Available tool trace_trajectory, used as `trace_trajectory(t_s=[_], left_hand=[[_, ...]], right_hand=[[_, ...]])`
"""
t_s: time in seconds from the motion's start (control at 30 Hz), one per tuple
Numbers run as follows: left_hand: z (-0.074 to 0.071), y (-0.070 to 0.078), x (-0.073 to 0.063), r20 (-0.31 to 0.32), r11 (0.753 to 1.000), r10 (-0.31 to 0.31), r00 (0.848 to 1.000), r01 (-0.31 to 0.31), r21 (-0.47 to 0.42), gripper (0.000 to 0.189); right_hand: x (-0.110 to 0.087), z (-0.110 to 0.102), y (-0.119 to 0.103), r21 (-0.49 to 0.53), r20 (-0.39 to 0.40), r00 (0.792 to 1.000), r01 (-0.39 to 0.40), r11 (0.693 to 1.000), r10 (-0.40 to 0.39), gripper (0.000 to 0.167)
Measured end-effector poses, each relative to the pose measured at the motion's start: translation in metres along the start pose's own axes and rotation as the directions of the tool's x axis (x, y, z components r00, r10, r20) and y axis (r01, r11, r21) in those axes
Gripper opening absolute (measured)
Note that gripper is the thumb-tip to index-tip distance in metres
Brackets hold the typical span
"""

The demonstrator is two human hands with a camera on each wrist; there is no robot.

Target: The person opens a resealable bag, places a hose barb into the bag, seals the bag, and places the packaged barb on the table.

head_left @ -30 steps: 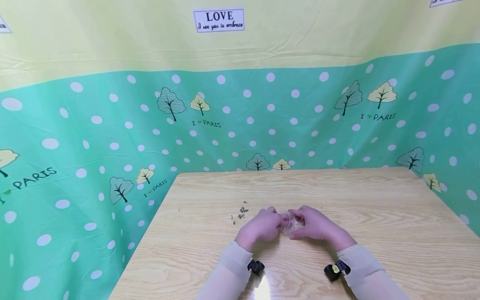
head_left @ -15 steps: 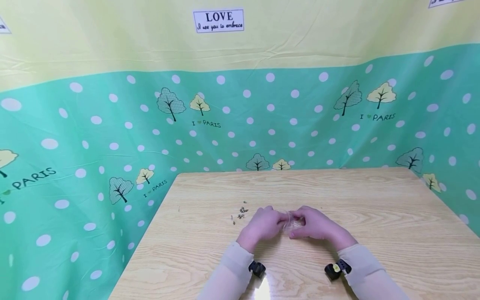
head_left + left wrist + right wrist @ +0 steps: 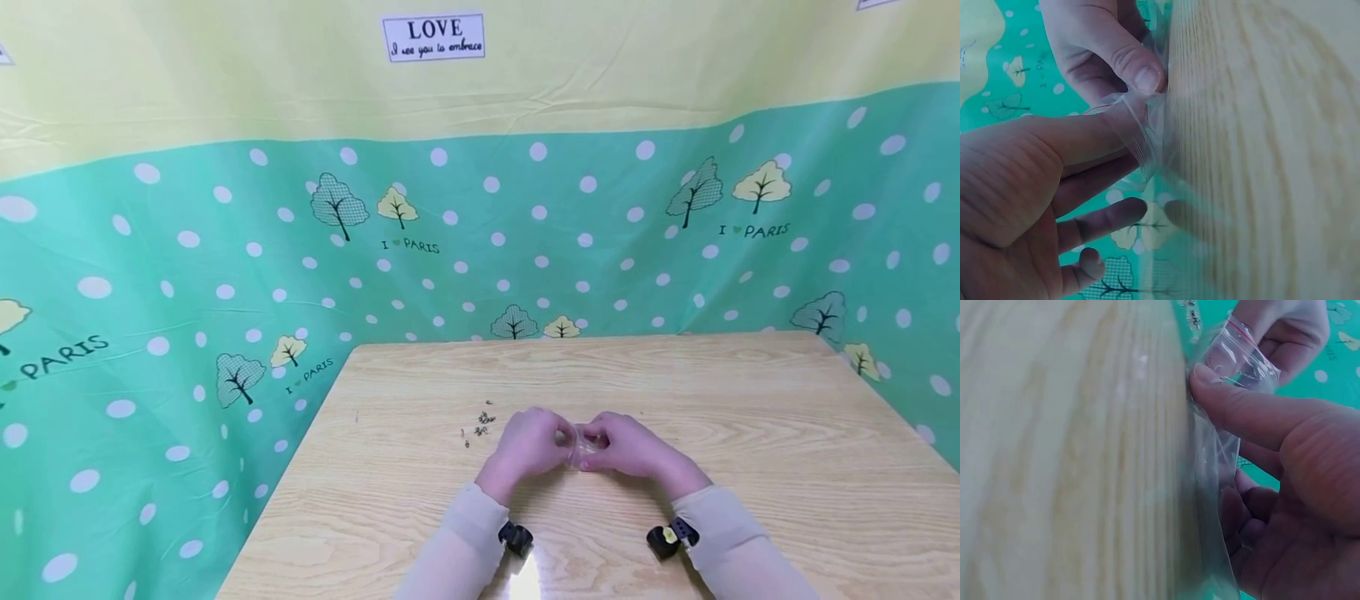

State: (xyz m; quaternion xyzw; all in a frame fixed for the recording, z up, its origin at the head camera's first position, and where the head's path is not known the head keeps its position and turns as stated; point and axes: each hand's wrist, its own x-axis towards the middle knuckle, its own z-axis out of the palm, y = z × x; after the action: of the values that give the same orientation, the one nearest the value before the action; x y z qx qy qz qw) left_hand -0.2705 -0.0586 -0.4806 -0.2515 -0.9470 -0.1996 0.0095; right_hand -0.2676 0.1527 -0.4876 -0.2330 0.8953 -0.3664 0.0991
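A small clear plastic zip-lock bag (image 3: 581,455) is between the two hands, low over the table. Its red zip line shows near the mouth in the right wrist view, where the bag (image 3: 1250,359) is creased. My right hand (image 3: 633,446) pinches it from the right with the thumb on the near face. From the left, my left hand (image 3: 531,446) holds the bag's mouth. In the left wrist view the film of the bag (image 3: 1152,128) covers the tips of the left thumb and forefinger, while the other left fingers stretch out loosely below.
Several tiny dark metallic-looking pieces (image 3: 483,419) lie scattered on the wood-grain table (image 3: 712,383) to the left of the hands. A green and yellow printed curtain (image 3: 540,233) hangs behind and left of the table. Each wrist wears a black camera (image 3: 663,542).
The left hand's forefinger, earlier stretched towards the bag, has drawn in and curled at its mouth. The bag stands opened out more between the hands. The right hand has barely moved.
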Motion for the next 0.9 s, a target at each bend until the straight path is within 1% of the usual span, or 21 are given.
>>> trace_trajectory(t_s=[0.17, 0.23, 0.33, 0.43, 0.6, 0.77, 0.9], left_hand=[[-0.0011, -0.0001, 0.0027, -0.053, 0.996, -0.028, 0.998, 0.024, -0.081, 0.012], [-0.0011, -0.0001, 0.0041, -0.059, 0.993, -0.035, 0.998, 0.028, -0.112, 0.008], [-0.0008, 0.0002, 0.0053, -0.057, 0.990, -0.033, 0.998, 0.025, -0.142, 0.007], [-0.0010, 0.0001, 0.0056, -0.054, 0.989, -0.021, 0.998, 0.013, -0.147, 0.007], [-0.0032, -0.0010, 0.0041, -0.046, 0.989, -0.011, 0.999, 0.004, -0.149, 0.006], [-0.0065, -0.0008, 0.0021, -0.029, 0.986, -0.028, 0.999, 0.023, -0.165, 0.006], [-0.0080, 0.0003, 0.0009, -0.021, 0.982, -0.047, 0.999, 0.043, -0.183, 0.010]], right_hand=[[0.0022, 0.0034, -0.0010, -0.014, -0.028, 0.999, -0.043, 0.999, 0.043, 0.024], [0.0026, 0.0046, -0.0017, -0.024, -0.037, 0.998, -0.051, 0.998, 0.050, 0.020], [0.0023, 0.0058, -0.0022, -0.055, -0.048, 0.999, -0.025, 0.998, 0.022, 0.019], [0.0018, 0.0062, -0.0034, -0.078, -0.050, 0.999, 0.011, 0.997, -0.015, 0.019], [0.0016, 0.0055, -0.0057, -0.096, -0.013, 0.998, 0.058, 0.994, -0.060, 0.018], [0.0012, 0.0023, -0.0048, -0.073, 0.036, 0.998, 0.060, 0.995, -0.057, 0.021], [0.0005, 0.0000, -0.0035, 0.002, 0.046, 0.998, 0.048, 0.999, -0.048, 0.022]])
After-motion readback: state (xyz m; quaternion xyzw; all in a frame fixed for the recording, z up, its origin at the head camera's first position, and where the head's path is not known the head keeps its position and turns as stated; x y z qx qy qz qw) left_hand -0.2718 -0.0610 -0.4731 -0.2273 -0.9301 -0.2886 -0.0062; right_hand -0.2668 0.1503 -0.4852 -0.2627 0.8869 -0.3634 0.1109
